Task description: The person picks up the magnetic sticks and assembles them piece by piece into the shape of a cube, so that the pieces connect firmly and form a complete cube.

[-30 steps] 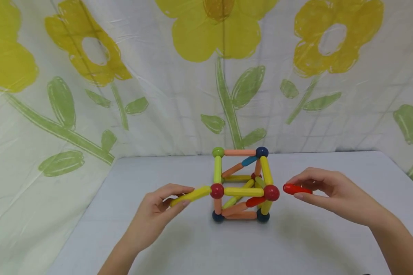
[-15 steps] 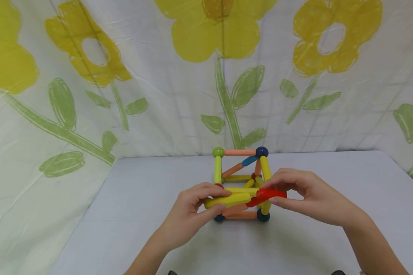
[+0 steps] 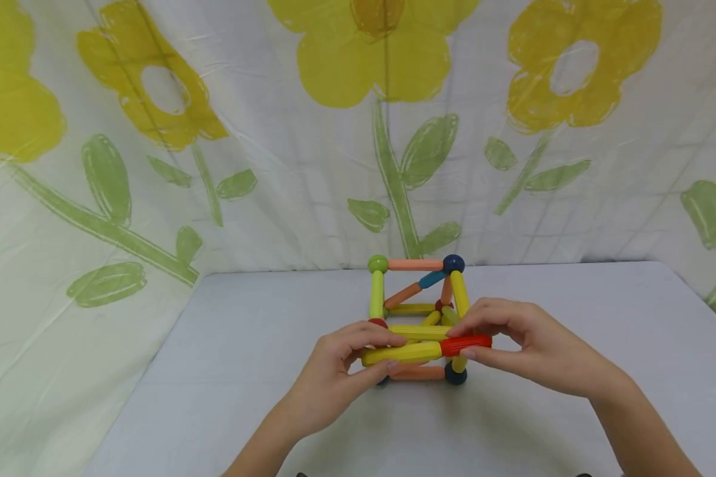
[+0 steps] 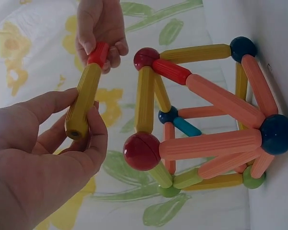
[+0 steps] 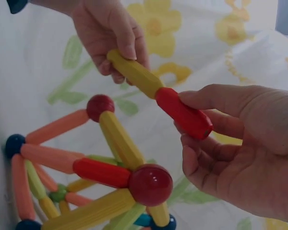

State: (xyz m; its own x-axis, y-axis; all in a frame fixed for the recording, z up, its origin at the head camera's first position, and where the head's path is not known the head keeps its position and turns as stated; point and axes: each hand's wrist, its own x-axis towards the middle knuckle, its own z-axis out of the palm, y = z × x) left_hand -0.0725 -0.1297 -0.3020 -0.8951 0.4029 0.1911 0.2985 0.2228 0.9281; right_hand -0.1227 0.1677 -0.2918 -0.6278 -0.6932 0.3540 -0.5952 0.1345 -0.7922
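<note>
My left hand (image 3: pixel 334 381) pinches a long yellow magnetic rod (image 3: pixel 401 354) between thumb and fingers. A short red magnetic rod (image 3: pixel 467 344) is pinched by my right hand (image 3: pixel 528 341). The two rods meet end to end in one nearly straight line, as the right wrist view also shows with the yellow rod (image 5: pixel 136 73) and the red rod (image 5: pixel 185 113). Behind them in the head view stands a cube frame (image 3: pixel 414 264) of coloured rods and balls. The joined rods overlap its front face there, while the left wrist view shows them apart from its red ball (image 4: pixel 142 152).
The cube frame stands on a pale table (image 3: pixel 262 311), with dark blue balls such as this ball (image 3: pixel 456 373) at its base. Diagonal rods, including a blue and orange pair, cross its faces. A flower-printed curtain (image 3: pixel 310 179) hangs behind the table.
Both hands have come inward from either side of the cube frame to its front. The yellow and red rods, apart a second ago, now touch end to end and line up.
</note>
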